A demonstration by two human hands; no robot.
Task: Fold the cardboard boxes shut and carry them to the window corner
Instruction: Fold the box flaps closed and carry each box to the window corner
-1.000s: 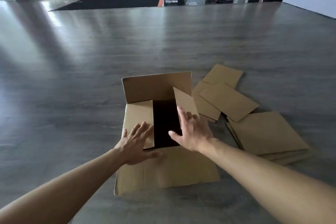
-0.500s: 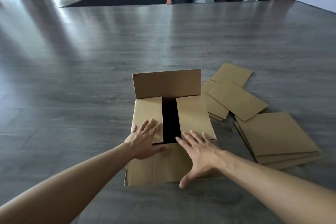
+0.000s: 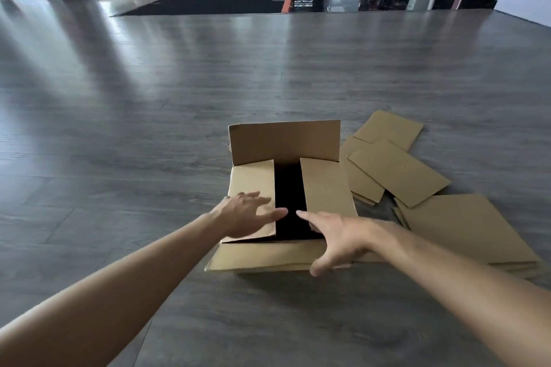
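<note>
Left hand presses spread fingers on the box's nine-o'clock flap; right hand, spread, should lift the six-o'clock flap evenly.

The right side flap, which stood half raised a second earlier, was pressed flat over the cardboard box. The right hand left it and moved to the near flap, thumb under its edge, fingers spread. The near flap lifted slightly off the floor. The left hand slid toward the dark gap.
</note>
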